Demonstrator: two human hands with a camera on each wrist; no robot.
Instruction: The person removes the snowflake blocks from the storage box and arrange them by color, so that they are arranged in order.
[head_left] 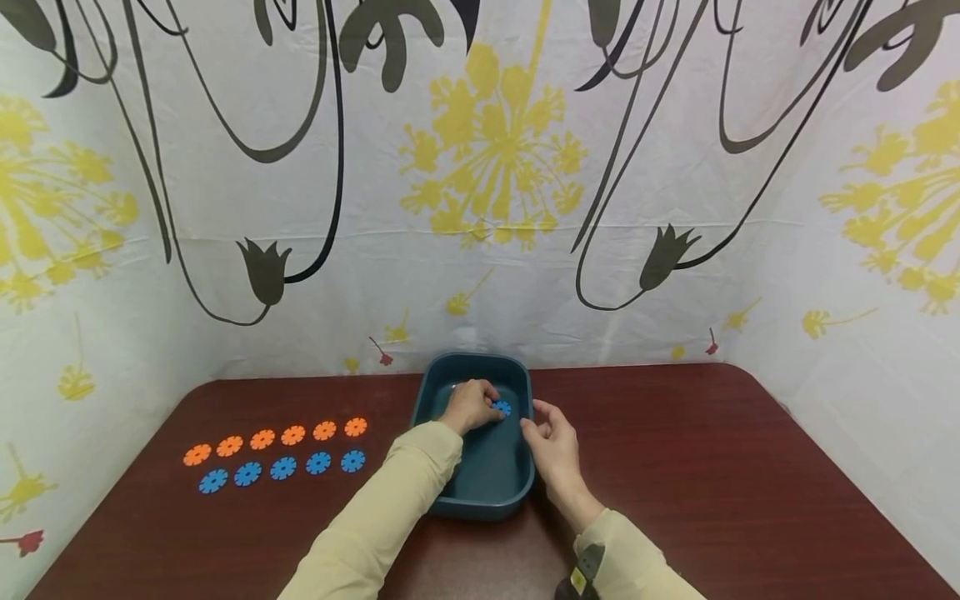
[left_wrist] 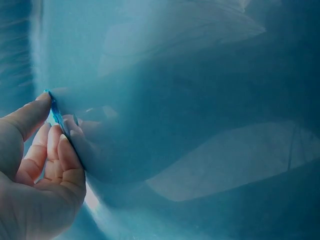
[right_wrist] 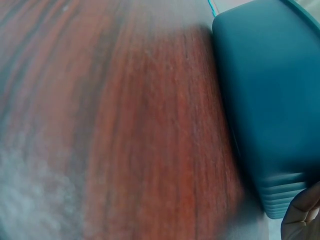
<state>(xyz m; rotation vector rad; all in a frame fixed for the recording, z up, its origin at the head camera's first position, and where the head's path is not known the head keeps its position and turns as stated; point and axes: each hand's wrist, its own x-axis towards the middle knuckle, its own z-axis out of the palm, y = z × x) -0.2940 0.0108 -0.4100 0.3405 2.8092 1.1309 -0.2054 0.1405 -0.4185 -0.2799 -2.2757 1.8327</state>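
Note:
Inside a dark teal plastic bin (head_left: pixel 487 483), my left hand (head_left: pixel 471 406) pinches a blue notched disc (head_left: pixel 502 408) between thumb and fingertips. The left wrist view shows this disc (left_wrist: pixel 56 114) edge-on, close to the bin's glossy inner surface (left_wrist: pixel 200 115). My right hand (head_left: pixel 557 446) holds the bin's right rim, its thumb over the edge and fingers on the outside. In the right wrist view, only part of the right hand (right_wrist: pixel 302 215) shows, at the bin's ridged outer end (right_wrist: pixel 282 192).
To the left on the dark red wooden table (head_left: pixel 675 467) lie a row of several orange discs (head_left: pixel 262 439) and a nearer row of several blue discs (head_left: pixel 282 468). A patterned white cloth (head_left: pixel 480 292) hangs behind the table and along both sides.

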